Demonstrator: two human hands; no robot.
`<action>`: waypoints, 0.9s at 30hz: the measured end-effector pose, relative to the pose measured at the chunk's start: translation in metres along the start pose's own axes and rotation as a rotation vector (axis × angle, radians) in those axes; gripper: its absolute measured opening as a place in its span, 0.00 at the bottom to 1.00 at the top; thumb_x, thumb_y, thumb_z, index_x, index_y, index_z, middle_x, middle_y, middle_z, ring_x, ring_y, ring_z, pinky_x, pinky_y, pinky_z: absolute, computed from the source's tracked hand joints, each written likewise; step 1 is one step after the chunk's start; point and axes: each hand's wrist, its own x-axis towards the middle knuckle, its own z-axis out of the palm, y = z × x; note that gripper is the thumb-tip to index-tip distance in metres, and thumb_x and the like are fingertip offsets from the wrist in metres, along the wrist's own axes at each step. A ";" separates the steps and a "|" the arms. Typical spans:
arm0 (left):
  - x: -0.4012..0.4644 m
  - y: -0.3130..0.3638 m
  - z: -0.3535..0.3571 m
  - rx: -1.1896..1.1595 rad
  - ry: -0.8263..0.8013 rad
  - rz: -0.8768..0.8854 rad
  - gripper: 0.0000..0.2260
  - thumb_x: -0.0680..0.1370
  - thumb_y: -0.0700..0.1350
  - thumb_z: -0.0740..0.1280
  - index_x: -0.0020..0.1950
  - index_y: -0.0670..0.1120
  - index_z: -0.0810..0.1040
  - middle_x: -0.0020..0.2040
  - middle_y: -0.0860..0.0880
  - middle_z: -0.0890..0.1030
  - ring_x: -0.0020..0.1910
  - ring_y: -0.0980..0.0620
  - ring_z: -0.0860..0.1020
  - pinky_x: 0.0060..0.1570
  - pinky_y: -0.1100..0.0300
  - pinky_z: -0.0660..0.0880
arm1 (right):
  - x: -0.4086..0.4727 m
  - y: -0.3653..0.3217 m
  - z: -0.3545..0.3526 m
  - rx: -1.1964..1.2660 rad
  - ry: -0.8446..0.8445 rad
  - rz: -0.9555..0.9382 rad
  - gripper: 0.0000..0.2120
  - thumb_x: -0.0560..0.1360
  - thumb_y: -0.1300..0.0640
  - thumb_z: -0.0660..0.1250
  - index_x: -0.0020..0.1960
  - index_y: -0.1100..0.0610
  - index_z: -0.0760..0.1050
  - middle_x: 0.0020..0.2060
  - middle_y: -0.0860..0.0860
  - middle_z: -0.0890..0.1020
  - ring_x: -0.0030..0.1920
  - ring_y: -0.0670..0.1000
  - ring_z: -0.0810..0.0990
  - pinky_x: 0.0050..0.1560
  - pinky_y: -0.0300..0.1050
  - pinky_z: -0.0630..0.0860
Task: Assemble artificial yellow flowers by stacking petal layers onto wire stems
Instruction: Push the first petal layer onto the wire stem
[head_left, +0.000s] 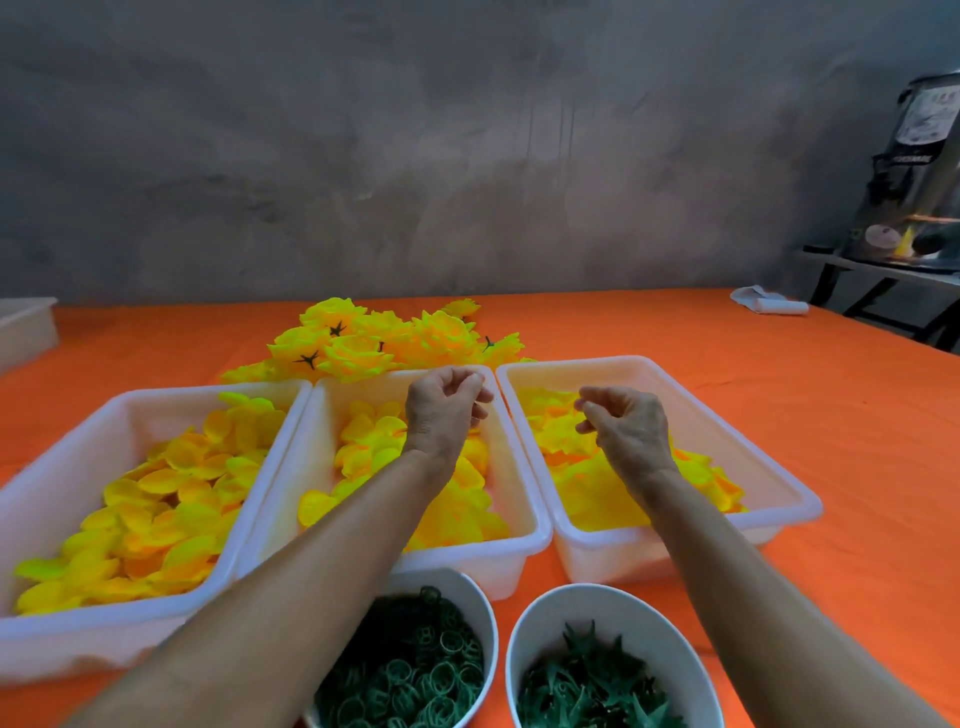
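Both hands hover with fingers curled — the left hand over the middle tray, the right hand over the right tray — and neither visibly holds anything. Loose petals fill the trays; finished flowers lie behind. A hasty pinch could lift several clinging petals at once. The counter wears orange cloth under a stained grey wall.

Left grip loosely curled, right grip seemingly pinching, forearms extended
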 end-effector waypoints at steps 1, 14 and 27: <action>0.002 0.005 -0.003 -0.004 0.010 -0.010 0.04 0.78 0.37 0.63 0.47 0.40 0.78 0.35 0.49 0.80 0.26 0.57 0.74 0.27 0.67 0.72 | 0.000 -0.003 -0.002 0.032 -0.017 0.000 0.10 0.75 0.69 0.63 0.53 0.66 0.79 0.42 0.58 0.82 0.30 0.46 0.78 0.26 0.27 0.67; -0.059 0.047 -0.081 0.037 0.024 -0.017 0.06 0.79 0.37 0.62 0.43 0.44 0.76 0.36 0.48 0.80 0.29 0.55 0.74 0.29 0.67 0.71 | -0.085 -0.082 0.007 0.224 -0.342 -0.125 0.09 0.73 0.74 0.62 0.49 0.68 0.79 0.36 0.58 0.80 0.22 0.40 0.72 0.24 0.28 0.66; -0.153 0.049 -0.187 0.257 0.083 0.082 0.06 0.76 0.37 0.67 0.39 0.44 0.79 0.28 0.51 0.76 0.26 0.59 0.72 0.33 0.64 0.71 | -0.150 -0.111 0.043 0.172 -0.675 -0.240 0.05 0.70 0.71 0.70 0.45 0.67 0.81 0.27 0.49 0.81 0.24 0.39 0.73 0.25 0.28 0.66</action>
